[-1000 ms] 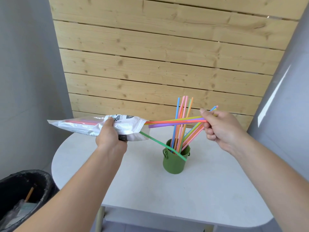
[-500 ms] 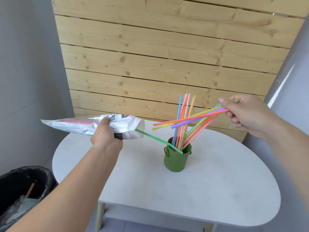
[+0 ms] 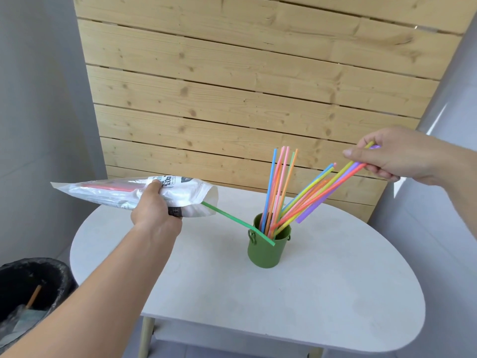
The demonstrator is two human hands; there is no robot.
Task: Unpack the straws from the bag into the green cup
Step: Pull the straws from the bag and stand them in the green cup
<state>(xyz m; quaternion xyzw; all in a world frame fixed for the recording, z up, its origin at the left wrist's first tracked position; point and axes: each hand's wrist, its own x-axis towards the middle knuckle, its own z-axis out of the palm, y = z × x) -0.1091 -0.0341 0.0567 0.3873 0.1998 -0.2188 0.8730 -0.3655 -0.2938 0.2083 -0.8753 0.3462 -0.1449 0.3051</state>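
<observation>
My left hand point(image 3: 154, 208) grips a clear and white plastic bag point(image 3: 108, 191), held level above the table's left side. A pink straw shows inside it, and a green straw point(image 3: 232, 220) sticks out of its mouth down to the rim of the green cup point(image 3: 267, 250). The cup stands mid-table with several coloured straws point(image 3: 280, 187) upright in it. My right hand point(image 3: 395, 157), up and to the right of the cup, pinches the top ends of a yellow, a purple and an orange straw point(image 3: 333, 188). These slant down left, with the yellow and orange lower ends inside the cup.
The white oval table point(image 3: 335, 301) stands against a wooden plank wall point(image 3: 232, 86). A black bin point(image 3: 28, 293) with a liner and rubbish sits on the floor at lower left. Grey walls close in on both sides.
My right hand has pulled the three straws clear of the bag, moved right and up, and tilted them so their lower ends dropped toward the cup. The bag stayed roughly in place.
</observation>
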